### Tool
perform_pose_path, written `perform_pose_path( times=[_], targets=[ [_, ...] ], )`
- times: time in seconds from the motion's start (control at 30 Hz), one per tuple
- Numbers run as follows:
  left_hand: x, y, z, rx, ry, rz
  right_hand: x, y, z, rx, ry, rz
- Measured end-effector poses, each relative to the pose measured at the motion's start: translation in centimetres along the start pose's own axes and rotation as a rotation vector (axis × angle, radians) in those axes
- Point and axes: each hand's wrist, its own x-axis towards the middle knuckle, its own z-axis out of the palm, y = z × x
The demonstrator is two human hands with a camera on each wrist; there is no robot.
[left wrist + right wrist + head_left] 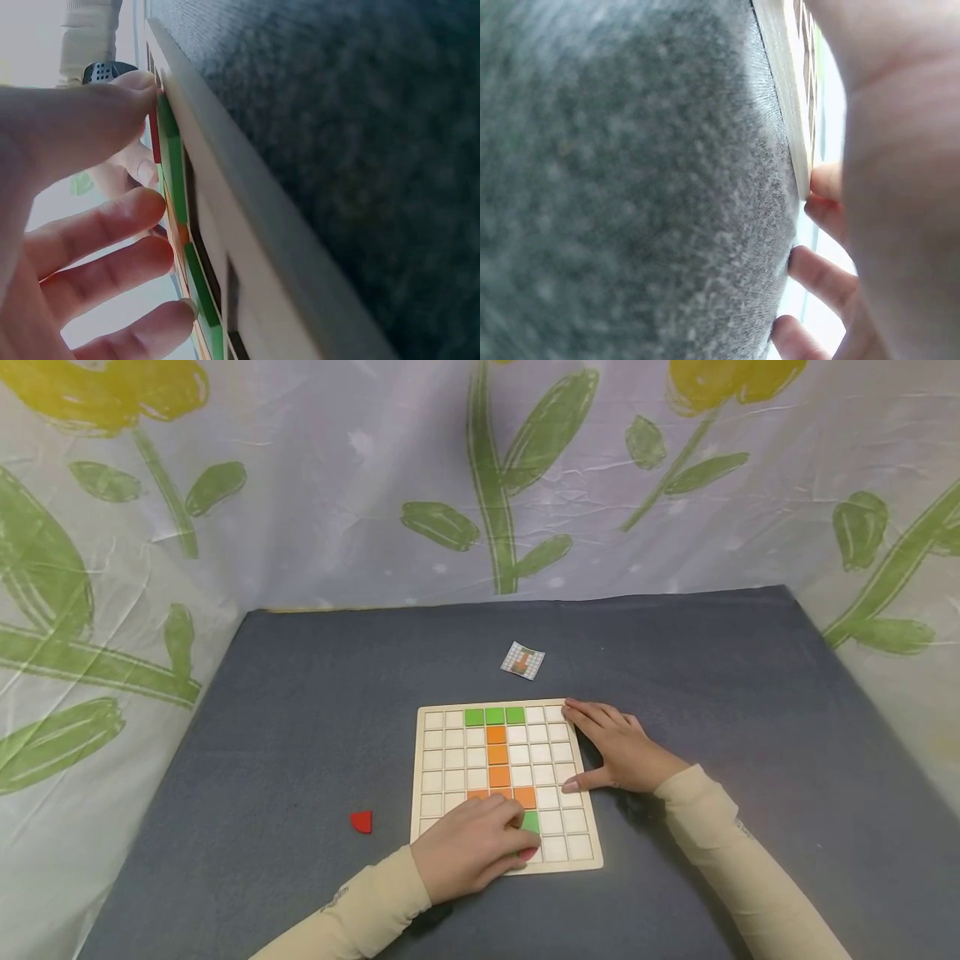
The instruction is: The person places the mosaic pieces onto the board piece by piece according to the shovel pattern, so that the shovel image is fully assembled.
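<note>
A wooden grid board (552,866) lies on the table with green and orange square tiles set in its cells. Near the board's front edge, my left hand (472,843) has thumb and index finger at a small red piece (528,853), pinching it over a bottom-row cell beside a green tile (531,821). The left wrist view shows the thumb (135,82) against the red piece's edge, the other fingers reaching over the board. My right hand (622,747) rests along the board's right side, fingers extended at the far corner and thumb on the edge. My left hand hides some front cells.
A red quarter-round piece (362,822) lies on the dark table left of the board. Beyond the board is a small pattern card (522,661) printed with a coloured grid. A flower-painted curtain (337,485) hangs behind the table.
</note>
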Motion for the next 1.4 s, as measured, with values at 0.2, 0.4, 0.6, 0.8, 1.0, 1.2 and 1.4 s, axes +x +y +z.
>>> perform_pose_path(
  times=[0.2,0.4,0.6,0.8,1.0,1.2,1.4],
  targets=[
    [0.3,0.1,0.0,0.019,-0.002,-0.001,0.1,0.1,0.1,-0.007,0.008,-0.004],
    [0.5,0.1,0.0,0.032,-0.024,-0.007,0.0,0.1,0.1,-0.003,0.005,-0.002],
    [0.3,-0.2,-0.1,-0.003,-0.030,-0.019,0.1,0.0,0.0,-0.004,0.002,0.001],
    [-0.7,-0.6,-0.7,-0.056,-0.027,-0.071,0.1,0.0,0.0,-0.001,-0.003,0.004],
    [-3.5,-2.2,-2.1,-0.049,0.045,-0.178,0.1,0.0,0.1,0.003,-0.007,0.001],
    [-7.4,-4.3,-3.9,0.017,0.088,-0.295,0.1,0.1,0.2,-0.001,0.000,0.002],
    [-11.5,-6.3,-6.0,0.067,0.061,-0.386,0.1,0.1,0.2,-0.010,0.008,0.002]
  ],
)
